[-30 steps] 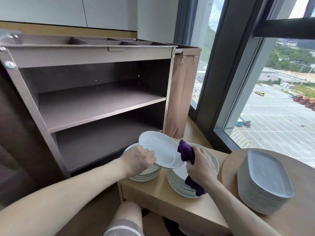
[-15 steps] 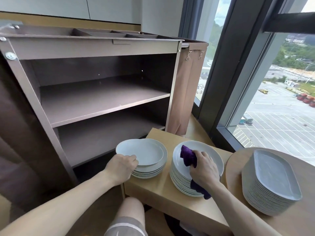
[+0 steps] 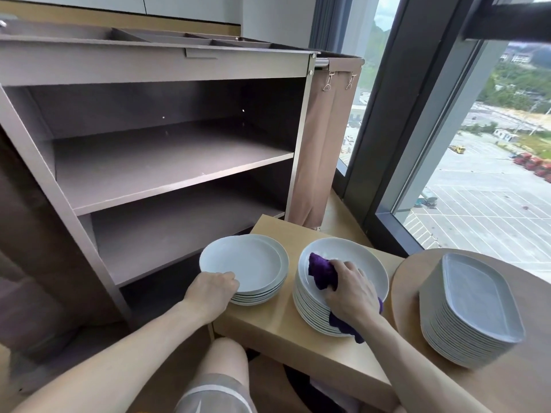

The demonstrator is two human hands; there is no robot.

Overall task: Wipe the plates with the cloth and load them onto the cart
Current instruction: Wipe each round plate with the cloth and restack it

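— Where do the plates sit?

— In two round stacks on the wooden worktop (image 3: pixel 277 323). The short stack (image 3: pixel 256 263) is at the far left corner, just beside the cart (image 3: pixel 167 162). The tall stack (image 3: pixel 360 256) takes the right side, reaching close to the front edge.

— And the hands?

— The left hand (image 3: pixel 213 289) curls over the near rim of the short stack's top plate and grips it. The right hand (image 3: pixel 350 290) is bunched round the purple cloth (image 3: pixel 320 271) and presses it into the top plate of the tall stack.

— How will a plate handle?

— It looks like glazed china to me: stiff, smooth and brittle, light on its own but heavy in a stack. I'd take one at a time by the rim, thumb on top and fingers beneath, since the glaze could slip out of a loose pinch. The cloth is soft and moulds to the dish.

— Anything in the way?

— Both cart shelves open towards the worktop, and the lower one is nearest the short stack. Mind the cart's corner post and the shelf edge when carrying a plate across. A tan fabric bag (image 3: pixel 325 144) hangs off the cart's right end, beyond the worktop's far edge. Grey oval platters (image 3: pixel 477 296) are piled on a round worktop (image 3: pixel 407 281) near the right forearm, where a careless elbow could knock them.
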